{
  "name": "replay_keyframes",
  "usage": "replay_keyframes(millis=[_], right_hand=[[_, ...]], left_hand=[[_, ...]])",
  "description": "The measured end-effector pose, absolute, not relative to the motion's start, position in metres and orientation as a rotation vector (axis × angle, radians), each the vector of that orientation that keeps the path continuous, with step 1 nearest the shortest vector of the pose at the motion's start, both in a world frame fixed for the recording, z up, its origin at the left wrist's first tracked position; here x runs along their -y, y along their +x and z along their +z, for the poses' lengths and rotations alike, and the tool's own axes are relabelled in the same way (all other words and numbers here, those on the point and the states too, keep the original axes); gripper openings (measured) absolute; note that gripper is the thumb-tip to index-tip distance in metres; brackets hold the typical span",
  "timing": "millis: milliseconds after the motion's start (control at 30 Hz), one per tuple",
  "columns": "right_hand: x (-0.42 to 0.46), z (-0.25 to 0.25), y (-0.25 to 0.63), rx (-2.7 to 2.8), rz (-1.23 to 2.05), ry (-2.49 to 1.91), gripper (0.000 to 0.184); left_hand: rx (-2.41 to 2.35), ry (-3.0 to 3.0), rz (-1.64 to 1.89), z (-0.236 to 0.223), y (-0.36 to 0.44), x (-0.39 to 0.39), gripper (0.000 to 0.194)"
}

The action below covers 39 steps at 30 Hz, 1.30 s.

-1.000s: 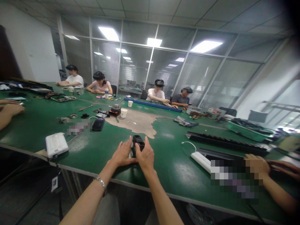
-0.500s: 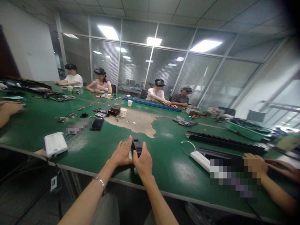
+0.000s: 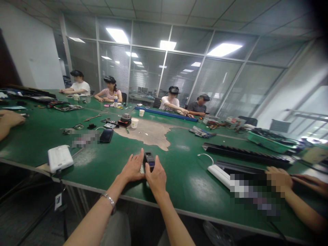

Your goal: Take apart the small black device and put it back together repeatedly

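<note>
A small black boxy device (image 3: 148,158) stands between my two hands near the front edge of the green table. My left hand (image 3: 132,167) lies along its left side, thumb raised and the other fingers partly hidden. On the right side, my right hand (image 3: 156,174) closes around the device with its thumb and fingers. Slots or openings show on the upper face of the device, but its exact kind cannot be made out. Something pale shows low between my left hand and the device.
A white box (image 3: 60,158) stands at left, and a black phone (image 3: 106,135) lies beyond it. Paper cups (image 3: 134,123) stand farther back. At right are a white power strip (image 3: 219,176), long black rails (image 3: 246,154) and another person's hand (image 3: 279,177). Several people sit opposite.
Both hands stay in place around the black device, which looks almost unmoved. Across the table, the person behind the blue bar has shifted their arms slightly.
</note>
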State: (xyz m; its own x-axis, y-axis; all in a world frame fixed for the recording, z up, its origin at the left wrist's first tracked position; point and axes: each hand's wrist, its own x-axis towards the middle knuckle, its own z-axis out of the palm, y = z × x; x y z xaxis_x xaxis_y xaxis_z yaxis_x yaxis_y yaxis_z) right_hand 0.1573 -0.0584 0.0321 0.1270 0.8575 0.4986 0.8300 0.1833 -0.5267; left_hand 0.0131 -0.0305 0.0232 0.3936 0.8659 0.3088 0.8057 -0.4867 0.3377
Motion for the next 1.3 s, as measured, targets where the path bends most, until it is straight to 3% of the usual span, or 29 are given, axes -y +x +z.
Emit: replay_keyframes(millis=[367, 600, 1300], right_hand=[[0.053, 0.051, 0.161, 1.626, 0.130, -1.580, 0.070], [0.045, 0.064, 0.181, 1.474, 0.112, -1.416, 0.070], [0.047, 0.004, 0.227, 1.496, -0.098, -1.486, 0.076]], left_hand=[[-1.506, 2.507, 0.707, 0.023, 0.013, 0.029, 0.112], [-1.523, 2.477, 0.707, 0.023, 0.014, 0.027, 0.123], [-1.518, 2.485, 0.672, 0.028, 0.015, 0.032, 0.110]])
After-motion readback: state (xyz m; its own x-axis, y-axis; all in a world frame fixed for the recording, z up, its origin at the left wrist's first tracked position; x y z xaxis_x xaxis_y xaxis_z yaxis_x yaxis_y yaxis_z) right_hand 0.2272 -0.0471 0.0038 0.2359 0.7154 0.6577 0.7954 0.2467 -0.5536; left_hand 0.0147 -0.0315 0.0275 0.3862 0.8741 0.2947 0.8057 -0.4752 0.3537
